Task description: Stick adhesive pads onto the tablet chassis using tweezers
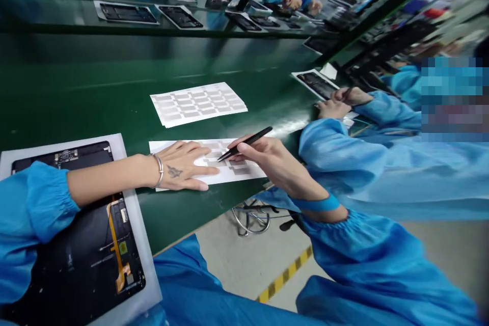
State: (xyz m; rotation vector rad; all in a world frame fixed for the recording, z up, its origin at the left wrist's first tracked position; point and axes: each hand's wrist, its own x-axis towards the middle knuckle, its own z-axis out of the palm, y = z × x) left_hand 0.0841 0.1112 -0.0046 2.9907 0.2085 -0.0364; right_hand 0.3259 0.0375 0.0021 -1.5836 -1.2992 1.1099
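A white sheet with rows of grey stickers (244, 172) lies on the green bench. My left hand (183, 165) rests flat on its left part, fingers spread. Between the thumb and fingers of my right hand (273, 160) is a pair of black tweezers (250, 143), whose tips point down at the stickers near my left fingertips. Whether the tips pinch a sticker, I cannot tell. Under my left forearm lies an opened black tablet housing (87, 244) with an orange flex cable (114, 244), set on white paper.
Behind the sheet sits a stack of similar sticker sheets (198, 104). A raised shelf (76, 25) carries several opened devices on paper. At the right, a co-worker's hands (338, 104) work over another device (315, 84). More people in blue sit across the bench.
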